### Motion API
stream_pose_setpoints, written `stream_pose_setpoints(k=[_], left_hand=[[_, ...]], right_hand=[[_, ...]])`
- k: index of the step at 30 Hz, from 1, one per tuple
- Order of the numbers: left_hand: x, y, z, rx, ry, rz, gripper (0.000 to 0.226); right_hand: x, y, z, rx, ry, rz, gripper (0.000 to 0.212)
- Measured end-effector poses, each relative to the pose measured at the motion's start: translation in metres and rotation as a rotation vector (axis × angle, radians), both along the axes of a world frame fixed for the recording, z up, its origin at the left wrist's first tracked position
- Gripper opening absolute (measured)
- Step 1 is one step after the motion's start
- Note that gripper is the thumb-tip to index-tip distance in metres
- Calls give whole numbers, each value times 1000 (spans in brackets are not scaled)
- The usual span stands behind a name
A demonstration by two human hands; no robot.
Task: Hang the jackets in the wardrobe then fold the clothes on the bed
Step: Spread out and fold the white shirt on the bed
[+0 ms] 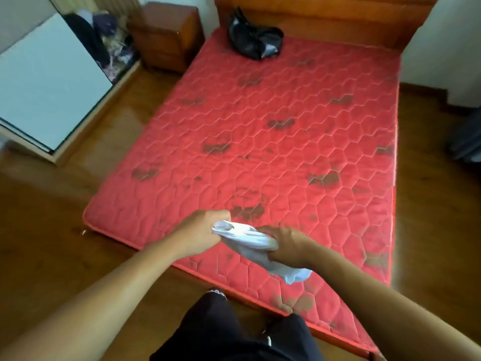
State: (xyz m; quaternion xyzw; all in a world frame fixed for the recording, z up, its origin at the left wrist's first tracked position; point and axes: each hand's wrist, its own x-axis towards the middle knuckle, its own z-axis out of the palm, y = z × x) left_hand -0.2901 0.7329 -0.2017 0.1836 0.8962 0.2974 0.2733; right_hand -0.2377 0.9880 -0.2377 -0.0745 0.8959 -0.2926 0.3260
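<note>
A bunched white garment (253, 241) hangs between both my hands above the near edge of the red quilted mattress (273, 131). My left hand (200, 230) grips its left end in a fist. Closed around the cloth's middle is my right hand (285, 247), and a loose tail droops below it. A crumpled black garment (256, 39) lies at the head of the bed by the wooden headboard (325, 16). The wardrobe (52, 82) stands at the left with its sliding door partly open, and dark clothes (104, 43) hang inside.
A wooden nightstand (165, 35) sits between wardrobe and bed. Wooden floor (52, 230) surrounds the bed. My legs in dark trousers (234, 334) stand at the foot of the bed. A dark object (466, 142) is at the right edge.
</note>
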Motion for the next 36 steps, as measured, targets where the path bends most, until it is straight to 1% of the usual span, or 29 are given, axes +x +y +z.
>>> stream_pose_setpoints(k=[2, 3, 6, 7, 8, 10, 12, 13, 15, 16, 17, 18, 19, 20, 22, 23, 24, 25, 27, 30, 34, 36], left_hand=[[18, -25, 21, 89, -6, 132, 13], [29, -37, 29, 143, -6, 196, 12], [57, -75, 53, 286, -14, 353, 22], [64, -88, 62, 331, -18, 398, 24], [70, -100, 71, 369, -15, 436, 26], [78, -127, 89, 445, 13, 487, 30], [82, -156, 104, 541, 52, 559, 30], [83, -171, 111, 601, 66, 620, 31], [82, -205, 116, 713, 136, 766, 33], [84, -222, 116, 731, 193, 859, 34], [88, -239, 114, 729, 226, 973, 38], [97, -257, 112, 734, 211, 1091, 45], [108, -274, 107, 802, 125, 1187, 51], [121, -292, 99, 940, -25, 1232, 54], [151, -326, 82, 1250, -411, 1147, 54], [166, -344, 76, 1339, -526, 1121, 58], [177, -362, 72, 1398, -574, 1131, 62], [186, -383, 72, 1444, -576, 1157, 65], [197, -425, 82, 1487, -522, 1172, 61], [204, -485, 100, 1409, -455, 1163, 61], [195, -552, 110, 1342, -356, 1213, 64], [185, -580, 111, 1344, -339, 1222, 63]], right_hand=[[-3, -20, 14, -44, 10, 88, 44], [-4, -31, 20, -63, 7, 130, 36], [-9, -65, 44, -165, 25, 186, 14], [-11, -76, 53, -196, 28, 199, 9], [-11, -87, 62, -202, 23, 218, 9], [-13, -109, 83, -189, -33, 220, 16], [-14, -132, 105, -278, -149, 146, 14], [-13, -146, 116, -349, -208, 104, 18], [-14, -176, 136, -453, -276, 22, 34], [-14, -195, 143, -506, -309, 2, 39], [-14, -215, 148, -572, -354, -9, 40], [-13, -238, 152, -650, -407, -16, 40], [-12, -262, 155, -726, -459, -17, 38], [-10, -287, 157, -797, -502, -5, 36], [-4, -340, 156, -937, -594, 29, 34], [-2, -366, 154, -1000, -640, 41, 35], [0, -392, 151, -1046, -681, 64, 38], [2, -416, 147, -1074, -716, 96, 42], [4, -462, 141, -1091, -761, 151, 47], [2, -518, 137, -1074, -805, 179, 51], [-22, -584, 145, -1087, -882, 222, 47], [-39, -616, 147, -1067, -873, 213, 45]])
